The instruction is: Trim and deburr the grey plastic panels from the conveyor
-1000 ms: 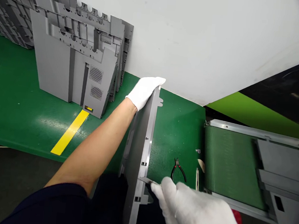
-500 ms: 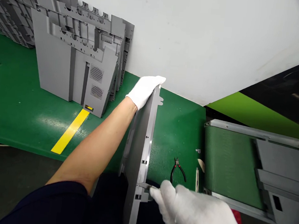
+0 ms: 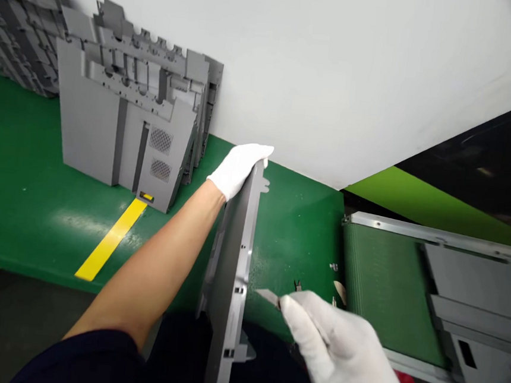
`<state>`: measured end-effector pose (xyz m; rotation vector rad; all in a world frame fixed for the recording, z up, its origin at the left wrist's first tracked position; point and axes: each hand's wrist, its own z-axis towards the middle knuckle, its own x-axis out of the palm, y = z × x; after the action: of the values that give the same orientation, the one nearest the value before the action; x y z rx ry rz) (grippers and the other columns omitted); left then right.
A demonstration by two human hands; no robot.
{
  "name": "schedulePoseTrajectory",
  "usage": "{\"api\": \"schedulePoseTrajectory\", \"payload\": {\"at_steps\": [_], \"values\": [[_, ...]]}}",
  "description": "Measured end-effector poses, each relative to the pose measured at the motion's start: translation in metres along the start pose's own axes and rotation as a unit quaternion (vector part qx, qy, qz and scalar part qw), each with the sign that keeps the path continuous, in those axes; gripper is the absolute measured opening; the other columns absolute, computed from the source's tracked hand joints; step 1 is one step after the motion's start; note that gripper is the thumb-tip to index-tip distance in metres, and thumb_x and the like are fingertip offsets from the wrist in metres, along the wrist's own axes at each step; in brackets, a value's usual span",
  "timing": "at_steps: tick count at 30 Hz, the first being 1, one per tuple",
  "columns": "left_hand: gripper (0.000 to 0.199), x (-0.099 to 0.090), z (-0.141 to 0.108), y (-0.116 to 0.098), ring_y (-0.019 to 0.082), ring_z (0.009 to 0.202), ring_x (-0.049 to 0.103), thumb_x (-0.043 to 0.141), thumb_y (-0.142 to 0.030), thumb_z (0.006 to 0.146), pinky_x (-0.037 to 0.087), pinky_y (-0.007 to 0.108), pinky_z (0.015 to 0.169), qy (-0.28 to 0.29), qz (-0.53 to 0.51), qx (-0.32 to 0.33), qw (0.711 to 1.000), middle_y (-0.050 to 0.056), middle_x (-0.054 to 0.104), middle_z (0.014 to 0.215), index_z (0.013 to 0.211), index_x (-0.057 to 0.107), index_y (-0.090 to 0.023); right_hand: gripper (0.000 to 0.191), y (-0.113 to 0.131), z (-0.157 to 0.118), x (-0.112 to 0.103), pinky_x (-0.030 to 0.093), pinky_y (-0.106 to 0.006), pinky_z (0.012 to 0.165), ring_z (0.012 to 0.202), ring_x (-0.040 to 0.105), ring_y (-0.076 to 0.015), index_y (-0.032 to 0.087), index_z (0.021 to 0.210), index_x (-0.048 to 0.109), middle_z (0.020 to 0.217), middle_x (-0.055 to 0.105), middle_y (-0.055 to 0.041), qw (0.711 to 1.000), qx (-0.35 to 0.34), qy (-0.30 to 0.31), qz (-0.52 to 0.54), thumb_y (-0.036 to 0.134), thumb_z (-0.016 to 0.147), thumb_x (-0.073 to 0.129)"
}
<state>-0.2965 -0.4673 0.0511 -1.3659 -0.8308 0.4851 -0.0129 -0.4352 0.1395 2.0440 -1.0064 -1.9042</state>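
Note:
My left hand (image 3: 237, 169), in a white glove, grips the top end of a long grey sheet-metal panel (image 3: 231, 261), which stands on its edge and tilts towards me. My right hand (image 3: 339, 354), also gloved, pinches a small flat metal blade (image 3: 268, 297) a little to the right of the panel's slotted edge, not touching it. Red-handled pliers (image 3: 297, 286) lie on the green bench top (image 3: 297, 231) and are almost hidden behind my right hand, with only their tips showing.
Several grey perforated panels (image 3: 91, 123) stand stacked against the white wall (image 3: 337, 73) at the left. To the right lies a green ribbed mat in a metal frame (image 3: 385, 286), with a grey panel on it. Yellow floor tape (image 3: 110, 238) runs across the green surface.
My right hand has drawn the blade away from the panel's edge, up and to the right, and the blade now stands apart from the panel. The whole view has shifted slightly.

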Motion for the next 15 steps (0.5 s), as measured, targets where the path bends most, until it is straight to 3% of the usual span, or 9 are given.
{"api": "schedulePoseTrajectory", "payload": {"at_steps": [3, 7, 11, 15], "values": [[0.024, -0.008, -0.004, 0.000, 0.014, 0.070, 0.047, 0.063, -0.041, 0.085, 0.041, 0.028, 0.068, 0.054, 0.025, 0.056, 0.997, -0.001, 0.054, 0.073, 0.078, 0.063, -0.018, 0.045, -0.009, 0.025, -0.009, 0.039, -0.022, 0.054, 0.055, 0.042, -0.0107, 0.023, 0.067, 0.045, 0.060, 0.043, 0.0054, 0.998, 0.028, -0.015, 0.055, 0.052, 0.101, 0.041], [0.028, -0.021, -0.007, -0.003, 0.014, 0.075, 0.046, 0.074, -0.033, 0.076, 0.039, 0.026, 0.069, 0.139, 0.029, 0.032, 0.989, -0.001, 0.052, 0.084, 0.099, 0.064, -0.020, 0.046, -0.018, 0.065, -0.024, 0.037, -0.024, 0.053, 0.055, 0.038, -0.0114, 0.023, 0.072, 0.051, 0.060, 0.037, 0.0061, 0.997, 0.023, -0.014, 0.071, 0.055, 0.102, 0.037], [0.020, -0.020, -0.005, -0.005, 0.015, 0.070, 0.047, 0.063, -0.040, 0.085, 0.041, 0.029, 0.066, 0.106, 0.020, 0.005, 0.994, 0.000, 0.052, 0.078, 0.086, 0.062, -0.020, 0.051, -0.023, 0.110, -0.031, 0.035, -0.024, 0.054, 0.056, 0.038, -0.0113, 0.022, 0.071, 0.051, 0.060, 0.037, 0.0063, 0.999, -0.010, -0.023, 0.035, 0.059, 0.101, 0.033], [0.038, -0.012, -0.002, -0.001, 0.015, 0.059, 0.046, 0.051, -0.056, 0.092, 0.041, 0.032, 0.060, 0.064, -0.014, -0.026, 0.998, 0.000, 0.049, 0.070, 0.077, 0.060, -0.022, 0.056, -0.026, 0.155, -0.029, 0.037, -0.026, 0.059, 0.057, 0.043, -0.0118, 0.022, 0.070, 0.052, 0.061, 0.048, 0.0049, 0.997, -0.045, -0.022, -0.060, 0.063, 0.101, 0.027]]}}
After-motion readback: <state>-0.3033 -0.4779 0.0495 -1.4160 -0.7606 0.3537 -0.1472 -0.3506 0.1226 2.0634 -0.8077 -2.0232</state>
